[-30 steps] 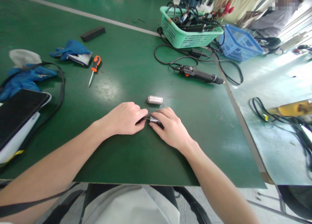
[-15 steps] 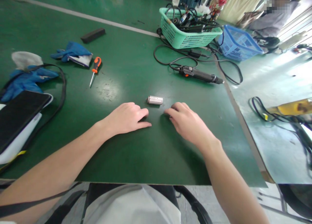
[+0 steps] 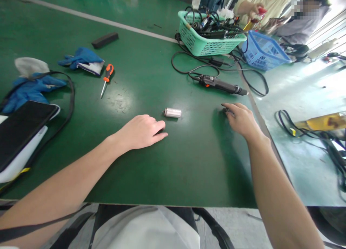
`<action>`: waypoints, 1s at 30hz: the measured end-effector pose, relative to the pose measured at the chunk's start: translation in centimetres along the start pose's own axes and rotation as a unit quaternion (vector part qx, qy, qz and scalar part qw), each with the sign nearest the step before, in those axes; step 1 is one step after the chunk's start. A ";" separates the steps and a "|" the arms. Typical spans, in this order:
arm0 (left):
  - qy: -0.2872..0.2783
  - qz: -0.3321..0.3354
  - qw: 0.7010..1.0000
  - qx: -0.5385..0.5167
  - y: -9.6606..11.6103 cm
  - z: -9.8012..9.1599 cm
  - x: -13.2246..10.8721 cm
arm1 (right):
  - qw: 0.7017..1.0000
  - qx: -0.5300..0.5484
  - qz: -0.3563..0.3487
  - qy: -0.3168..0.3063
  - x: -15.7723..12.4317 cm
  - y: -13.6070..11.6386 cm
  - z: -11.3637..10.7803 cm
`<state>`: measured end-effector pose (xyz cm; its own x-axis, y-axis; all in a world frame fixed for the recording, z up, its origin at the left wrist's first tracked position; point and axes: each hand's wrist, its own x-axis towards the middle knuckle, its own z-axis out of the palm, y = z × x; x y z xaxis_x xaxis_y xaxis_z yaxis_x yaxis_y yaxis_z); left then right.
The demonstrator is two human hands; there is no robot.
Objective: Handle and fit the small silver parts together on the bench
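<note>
A small silvery metal cylinder (image 3: 173, 113) lies on its side on the green table, with a darker tip at its left end. My left hand (image 3: 144, 131) rests on the tabletop just left of and nearer than the cylinder. Its fingers are curled, the thumb stands apart, and nothing shows in the gap. Over to the right, my right hand (image 3: 240, 119) has its fingers around a small dark metallic piece (image 3: 226, 110), mostly hidden by the fingers. Beyond that hand lies a black electric screwdriver (image 3: 220, 84) with its cable.
An orange-handled screwdriver (image 3: 107, 79), blue gloves (image 3: 83, 59), a black bar (image 3: 105, 40) and a phone (image 3: 25, 128) lie leftward. A green basket (image 3: 213, 47) of cables and a blue basket (image 3: 266, 52) stand behind. Another person's hand (image 3: 252, 9) shows at the back.
My right hand has moved to the right, away from the cylinder, and a small dark piece now shows in its fingers. My left hand and the cylinder have stayed in place.
</note>
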<state>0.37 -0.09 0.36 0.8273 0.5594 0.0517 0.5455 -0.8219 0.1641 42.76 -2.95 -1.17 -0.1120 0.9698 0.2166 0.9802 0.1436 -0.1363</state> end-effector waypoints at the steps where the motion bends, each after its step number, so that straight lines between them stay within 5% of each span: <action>1: 0.000 -0.001 1.000 -0.001 0.0 0.0 0.0 | 1.000 0.000 0.009 0.001 0.0 0.0 0.1; 8: -0.003 -0.003 1.000 -0.004 0.1 -0.1 0.1 | 0.998 0.000 0.054 0.032 0.1 -0.1 -0.3; 11: -0.002 -0.003 1.000 -0.002 0.1 -0.1 0.2 | 0.994 0.003 0.055 0.091 0.8 -3.6 -0.7; 14: 0.001 0.000 1.000 0.003 -0.1 -0.1 0.1 | 0.991 0.062 -0.019 0.114 2.0 -9.7 0.0; 20: 0.018 0.002 1.000 0.021 -0.2 -0.1 0.0 | 0.979 0.130 -0.160 0.005 4.6 -19.4 2.5; 30: 0.033 -0.008 0.999 0.026 0.3 -0.5 -0.1 | 0.966 0.167 -0.178 -0.079 -0.2 -20.6 -0.1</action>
<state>0.41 -0.30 0.85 0.8081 0.5777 0.1151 0.5668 -0.8158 0.1149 22.65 -6.15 1.69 -0.4827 0.8609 0.1604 0.7698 0.5045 -0.3911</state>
